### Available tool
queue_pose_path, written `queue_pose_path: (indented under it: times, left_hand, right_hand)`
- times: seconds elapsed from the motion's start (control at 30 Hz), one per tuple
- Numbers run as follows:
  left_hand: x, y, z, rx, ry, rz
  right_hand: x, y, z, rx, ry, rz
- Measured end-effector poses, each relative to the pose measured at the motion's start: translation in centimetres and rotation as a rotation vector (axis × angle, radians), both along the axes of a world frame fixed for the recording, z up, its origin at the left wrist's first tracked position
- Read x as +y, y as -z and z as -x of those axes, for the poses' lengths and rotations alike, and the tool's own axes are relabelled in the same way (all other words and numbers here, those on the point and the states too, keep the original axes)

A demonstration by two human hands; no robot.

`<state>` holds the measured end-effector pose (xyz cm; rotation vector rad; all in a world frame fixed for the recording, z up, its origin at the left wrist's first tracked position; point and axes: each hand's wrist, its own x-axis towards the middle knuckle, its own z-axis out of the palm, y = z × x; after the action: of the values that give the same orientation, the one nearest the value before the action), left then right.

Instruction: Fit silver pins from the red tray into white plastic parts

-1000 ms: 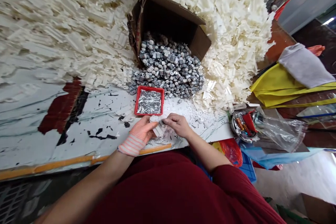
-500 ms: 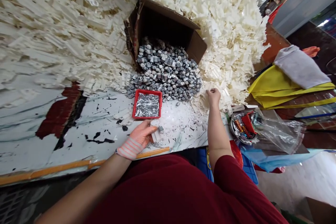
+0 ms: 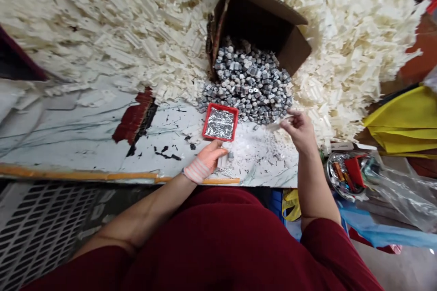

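Observation:
My left hand (image 3: 205, 162), in an orange-and-white striped glove, is closed on a white plastic piece (image 3: 222, 162) near the table's front edge. A small grey metal part (image 3: 231, 155) sits against that piece's right side. Bare, my right hand (image 3: 301, 129) pinches a thin whitish plastic piece (image 3: 273, 126), slightly blurred, above the table by the pile of grey metal parts (image 3: 252, 84). Just beyond my left hand stands a red tray (image 3: 218, 138) full of small silvery pins (image 3: 220, 122). A few loose pins (image 3: 225, 173) lie beneath the left hand.
Behind the tray, an open cardboard box (image 3: 296, 52) lies on its side, grey parts spilling out. Large heaps of white plastic pieces (image 3: 348, 54) flank it. At right are a metal bowl (image 3: 330, 177) of odds and ends, clear plastic bags (image 3: 403, 191) and yellow cloth (image 3: 403, 122).
The view has turned left, so everything sits further right. My right hand has come off the white heap toward the left, with a plastic piece showing in its fingers. My left hand keeps its hold.

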<state>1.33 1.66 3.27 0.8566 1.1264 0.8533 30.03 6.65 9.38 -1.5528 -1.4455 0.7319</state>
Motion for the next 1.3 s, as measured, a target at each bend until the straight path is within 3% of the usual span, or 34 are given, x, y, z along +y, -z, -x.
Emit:
queue_pose_path:
  times: [0.1, 0.2, 0.33, 0.47, 0.6, 0.8, 1.07, 1.2, 1.3]
  left_hand:
    - [-0.2, 0.4, 0.1, 0.009, 0.064, -0.002]
    - [-0.5, 0.8, -0.2, 0.024, 0.119, 0.001]
    - [-0.8, 1.2, -0.2, 0.043, 0.179, -0.015]
    - [-0.9, 1.1, 0.3, 0.162, 0.182, -0.078]
    - [-1.0, 0.9, 0.7, 0.043, 0.203, -0.024]
    - [-1.1, 1.1, 0.6, 0.130, 0.209, -0.129]
    - [-1.2, 1.2, 1.0, 0.061, 0.222, -0.075]
    - [-1.0, 1.8, 0.7, 0.060, 0.208, -0.118]
    - [-1.0, 1.0, 0.6, 0.023, 0.164, -0.166]
  right_hand:
    - [-1.7, 0.5, 4.4, 0.202, -0.392, 0.385]
    - [-2.3, 2.3, 7.9, 0.315, -0.584, 0.620]
    - [-2.0, 4.3, 10.0, 0.299, -0.576, 0.624]
    - [-2.1, 5.2, 10.2, 0.276, -0.581, 0.629]
    - [-2.5, 5.8, 10.3, 0.272, -0.563, 0.602]
    - [-2.5, 6.1, 10.7, 0.259, -0.559, 0.515]
    - [-2.4, 6.7, 11.2, 0.342, -0.581, 0.637]
    - [-2.3, 6.9, 11.5, 0.228, -0.525, 0.494]
    - [-2.5, 6.4, 11.3, 0.178, -0.543, 0.432]
